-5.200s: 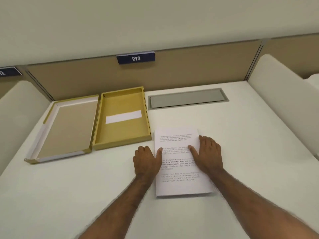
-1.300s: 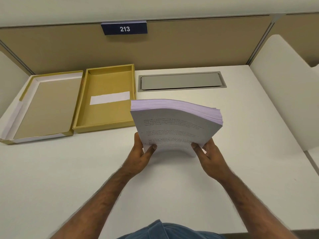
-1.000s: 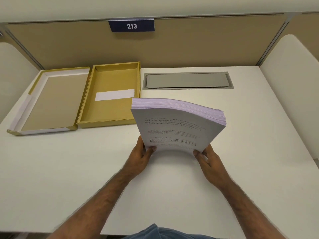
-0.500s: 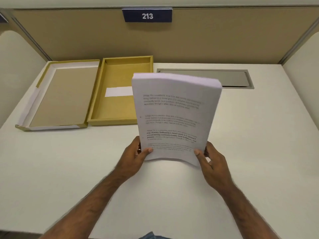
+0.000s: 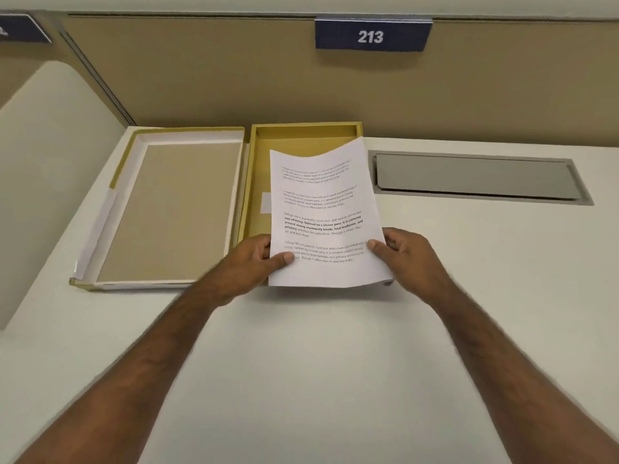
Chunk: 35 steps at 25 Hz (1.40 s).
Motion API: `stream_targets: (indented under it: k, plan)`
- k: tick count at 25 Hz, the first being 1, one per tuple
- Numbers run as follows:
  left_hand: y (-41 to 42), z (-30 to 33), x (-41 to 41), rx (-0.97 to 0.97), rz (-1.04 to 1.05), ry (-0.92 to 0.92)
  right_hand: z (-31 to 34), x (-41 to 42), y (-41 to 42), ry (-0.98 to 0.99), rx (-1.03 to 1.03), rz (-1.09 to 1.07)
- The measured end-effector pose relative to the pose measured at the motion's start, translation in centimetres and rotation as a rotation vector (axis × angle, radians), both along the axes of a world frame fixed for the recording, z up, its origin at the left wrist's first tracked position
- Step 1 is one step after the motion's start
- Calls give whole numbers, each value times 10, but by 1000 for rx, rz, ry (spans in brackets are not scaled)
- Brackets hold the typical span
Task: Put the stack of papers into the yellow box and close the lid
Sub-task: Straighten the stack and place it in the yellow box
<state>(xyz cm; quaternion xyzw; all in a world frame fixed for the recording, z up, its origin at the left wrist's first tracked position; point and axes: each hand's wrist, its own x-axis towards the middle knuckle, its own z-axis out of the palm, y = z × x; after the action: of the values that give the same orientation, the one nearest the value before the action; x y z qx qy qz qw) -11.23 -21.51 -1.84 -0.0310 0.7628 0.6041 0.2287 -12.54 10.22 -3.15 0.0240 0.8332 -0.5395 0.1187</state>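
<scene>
White table (image 5: 301, 346), tan partition (image 5: 234, 78) bearing sign 213 (image 5: 370, 36). I am holding the stack of papers (image 5: 321, 212) over the yellow box (image 5: 258, 182), long axis running away from me; left hand (image 5: 248, 266) and right hand (image 5: 405, 256) are pinching its near corners.

An office study carrel: white desk (image 5: 335, 363), tan partition (image 5: 234, 82), numbered plate "213" (image 5: 371, 35), cable hatch (image 5: 475, 177).

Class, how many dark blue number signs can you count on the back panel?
2. One reading 213 hangs above the yellow box; another sits at the far left, partly cut off. Others may lie outside the view.
</scene>
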Motion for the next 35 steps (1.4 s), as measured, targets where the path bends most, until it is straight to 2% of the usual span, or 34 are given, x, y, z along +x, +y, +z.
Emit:
stream_targets:
  k: [6, 11, 14, 18, 23, 27, 31, 35]
  plan:
    - [-32, -3, -74, -145, 14, -107, 1, -61, -42, -146, 81, -44]
    - [-31, -11, -101, -292, 12, -205, -1, -86, -60, -241, 181, -64]
    - [-24, -18, -101, -501, -27, -129, -3, -91, -66, -284, 300, -79]
    - [-17, -20, -87, -637, -29, -5, -3, -92, -71, -310, 442, -87]
    - [-15, -19, -68, -814, -35, 81, 0, -79, -73, -162, 678, -71]
    - [-8, -15, -55, -872, -14, 164, 4, -57, -76, -52, 671, -152]
    - [-15, -10, -42, -831, 214, 392, 4, -38, -63, 98, 615, -361]
    - [-30, -21, -28, -922, 259, 405, -7, -25, -52, -49, 627, -314]
